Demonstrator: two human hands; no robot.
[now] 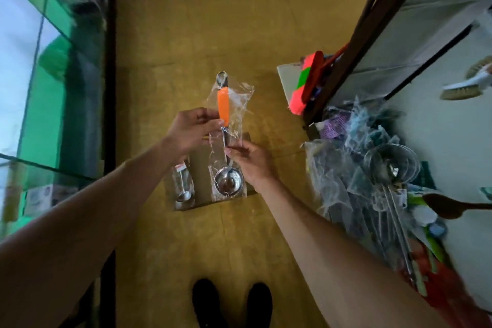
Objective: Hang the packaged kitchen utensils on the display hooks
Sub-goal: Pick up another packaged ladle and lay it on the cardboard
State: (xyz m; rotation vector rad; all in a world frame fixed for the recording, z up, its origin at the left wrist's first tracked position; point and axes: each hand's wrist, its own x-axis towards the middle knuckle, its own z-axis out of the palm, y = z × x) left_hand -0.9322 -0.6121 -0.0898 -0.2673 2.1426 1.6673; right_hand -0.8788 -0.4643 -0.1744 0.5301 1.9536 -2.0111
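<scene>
Nearest us, at bottom centre, stand two black shoes (206,301). Above them our two bare forearms reach up to mid-frame. The right hand (254,164) pinches the thin steel shaft of one scoop (223,108) through its crinkled clear wrap (239,98). The left hand (190,130) pinches the lower end of the scoop's smooth orange handle. We hold the scoop over the floor (239,21) at the centre. Its long axis is nearly vertical in the frame, with a small oval steel cup pointing to the top. The shaft runs down towards a round steel bowl; we cannot tell whether that bowl belongs to it. Under the hands lies one flat brown cardboard box (199,165), with one more wrapped steel spoon (183,184) at its left. The floor is mottled yellow. At the right edge sits one tangled heap (367,181) of wrapped wire and steel utensils.
</scene>
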